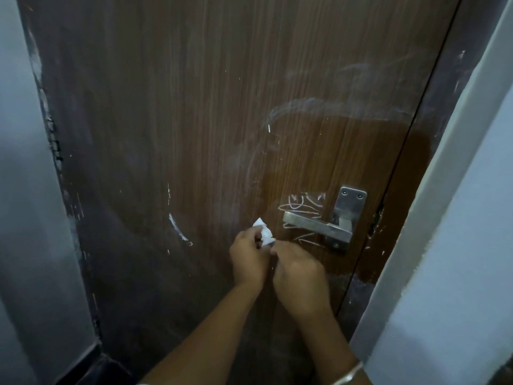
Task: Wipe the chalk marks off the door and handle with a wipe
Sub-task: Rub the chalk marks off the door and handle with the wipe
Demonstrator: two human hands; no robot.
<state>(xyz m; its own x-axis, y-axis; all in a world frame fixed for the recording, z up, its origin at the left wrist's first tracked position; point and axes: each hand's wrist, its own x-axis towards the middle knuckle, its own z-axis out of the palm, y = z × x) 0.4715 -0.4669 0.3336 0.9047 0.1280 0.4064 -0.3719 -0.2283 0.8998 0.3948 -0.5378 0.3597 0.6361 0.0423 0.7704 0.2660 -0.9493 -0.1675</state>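
A brown wooden door (194,120) fills the view. Its metal lever handle (313,225) sits on a steel plate at the right. White chalk scribbles (302,204) surround the handle, and a curved chalk stroke (177,227) lies lower left. Faint smeared chalk arcs show higher up. A small crumpled white wipe (263,232) is held just left of the handle. My left hand (248,258) grips the wipe from below. My right hand (297,276) is beside it, its fingertips pinching the wipe's lower edge.
A grey wall (25,218) stands to the left of the door. At the right, the dark door frame (433,134) meets a pale wall edge (458,218). A thin bangle (347,376) circles my right wrist.
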